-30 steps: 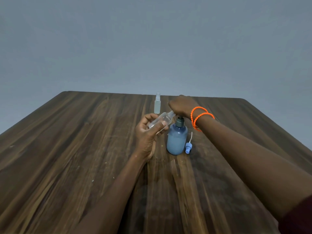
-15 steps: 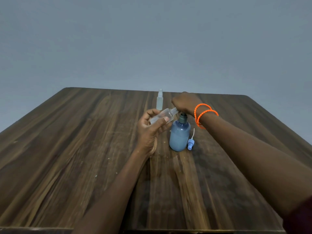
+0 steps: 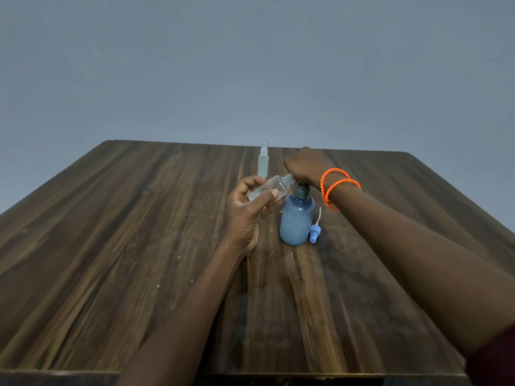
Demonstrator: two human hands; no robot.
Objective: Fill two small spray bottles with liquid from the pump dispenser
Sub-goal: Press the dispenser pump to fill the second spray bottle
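Observation:
A blue pump dispenser (image 3: 296, 220) stands upright near the middle of the wooden table (image 3: 111, 246). My right hand (image 3: 305, 167), with orange bracelets at the wrist, lies over the pump head and hides it. My left hand (image 3: 248, 210) grips a clear small spray bottle (image 3: 271, 188), tilted, with its open neck up against the pump's spout. The bottle's blue spray cap (image 3: 315, 232) with its white tube lies on the table just right of the dispenser. A second small spray bottle (image 3: 263, 161), capped and pale, stands upright behind the hands.
A plain grey wall rises behind the table's far edge. The near edge of the table runs along the bottom of the view. Bare wood lies to the left and right of the bottles.
The view has tilted down a little, so the near table edge shows. Both hands keep the same hold; the clear bottle stays at the spout.

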